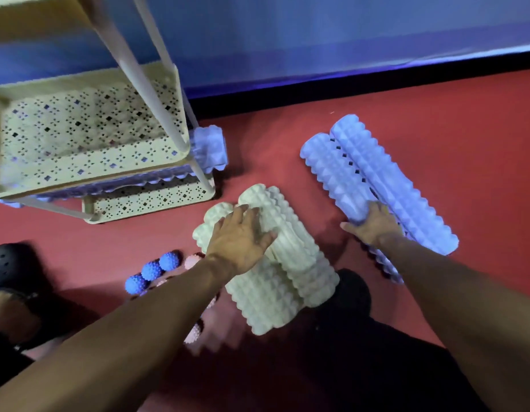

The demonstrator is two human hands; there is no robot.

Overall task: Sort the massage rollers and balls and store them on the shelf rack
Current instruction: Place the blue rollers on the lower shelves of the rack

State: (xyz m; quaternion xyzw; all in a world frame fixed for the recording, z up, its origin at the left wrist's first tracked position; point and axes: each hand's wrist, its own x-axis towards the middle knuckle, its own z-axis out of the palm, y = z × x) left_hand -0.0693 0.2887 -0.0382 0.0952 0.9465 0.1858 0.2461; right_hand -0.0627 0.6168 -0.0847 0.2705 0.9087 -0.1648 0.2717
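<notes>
Two pale green ridged foam rollers point(287, 263) lie side by side on the red floor in the middle. My left hand point(240, 239) rests on top of them, fingers spread and only slightly bent. To the right lie two lavender rollers point(385, 179); my right hand point(373, 224) grips the near end of the left one. Another lavender roller point(210, 150) lies on the bottom tier of the cream shelf rack point(88, 138), its end sticking out. Three blue spiky balls point(152, 272) sit at lower left, with pink spiky balls point(192, 261) partly hidden by my left forearm.
The rack's perforated middle shelf is bare, and its poles point(150, 84) rise at upper left. A blue wall with a black baseboard point(347, 81) runs behind. A black clog point(10, 263) is at the left edge, my dark-clothed knee point(353, 292) below the green rollers.
</notes>
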